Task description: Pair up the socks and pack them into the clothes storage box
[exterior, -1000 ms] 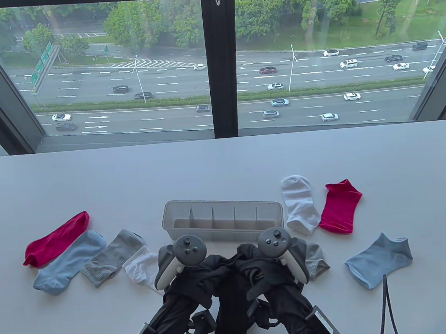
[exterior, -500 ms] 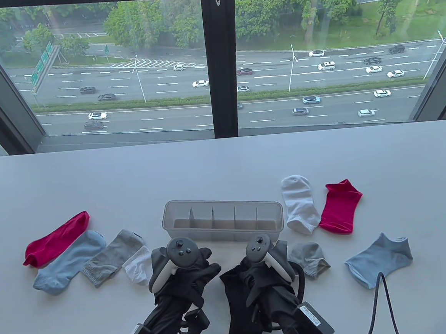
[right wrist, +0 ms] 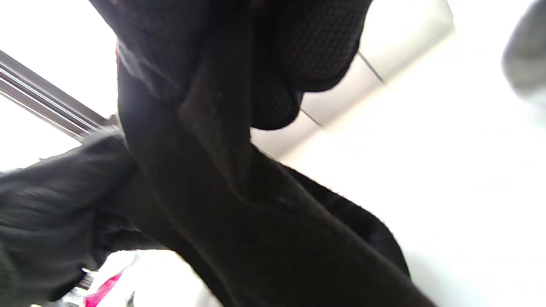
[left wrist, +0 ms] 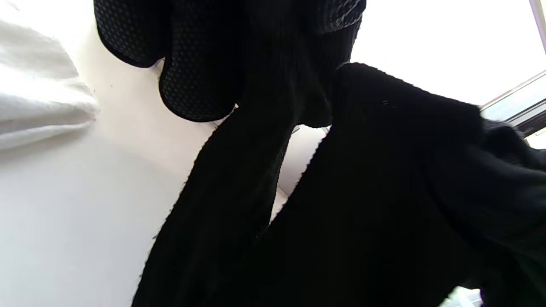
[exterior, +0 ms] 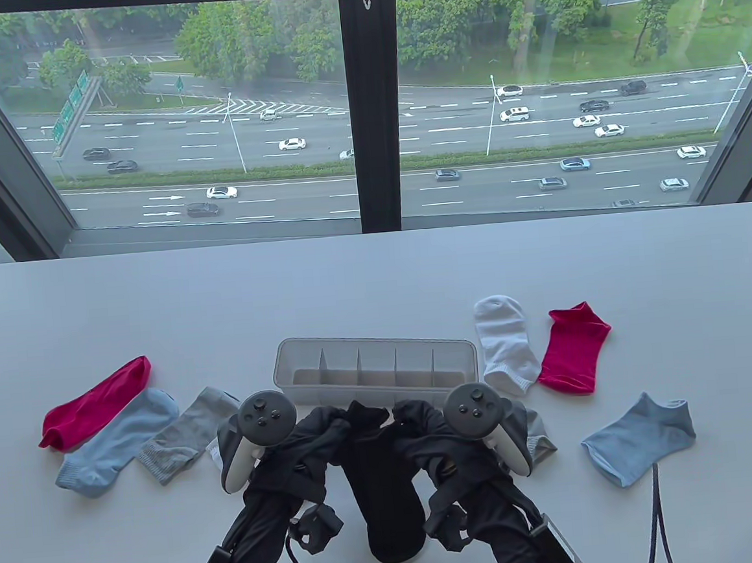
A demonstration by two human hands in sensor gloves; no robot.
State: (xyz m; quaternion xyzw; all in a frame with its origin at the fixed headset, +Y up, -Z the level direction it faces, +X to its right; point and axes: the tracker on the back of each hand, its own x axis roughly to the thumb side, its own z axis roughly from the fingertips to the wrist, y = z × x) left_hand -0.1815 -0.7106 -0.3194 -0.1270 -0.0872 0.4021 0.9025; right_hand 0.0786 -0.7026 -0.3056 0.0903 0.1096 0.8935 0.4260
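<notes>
Closest to the person, a black sock (exterior: pixel 382 482) lies flat on the smooth white worktop (exterior: pixel 375 275), long and soft, with a rounded toe at the near end. In the left wrist view its knit looks ribbed, and two black layers show side by side, so it may be a pair. The left hand (exterior: pixel 310 439) and the right hand (exterior: pixel 421 437), both in black gloves with tiny dots, hold the far end of the sock, where the opening is. Each grip is narrow, with fingers pinched on the cloth. A grey tracker sits on the back of each hand.

At 9 o'clock from the hands lie four more socks in a row: a bit of a white sock (exterior: pixel 215 451) peeking out by the left hand, a grey sock (exterior: pixel 189 432) with a ribbed cuff, a light blue sock (exterior: pixel 115 442) and a red sock (exterior: pixel 93 402). At 3 o'clock, a second grey sock (exterior: pixel 539 439) sits partly hidden by the right hand, and a second light blue sock (exterior: pixel 639 437) lies further out.

Just past the hands at 12 o'clock stands the clothes storage box (exterior: pixel 375 366), a long see-through plastic tray with thin walls that split it into five slots. At 2 o'clock lie a second white sock (exterior: pixel 504 343) and a second red sock (exterior: pixel 573 349), side by side.
</notes>
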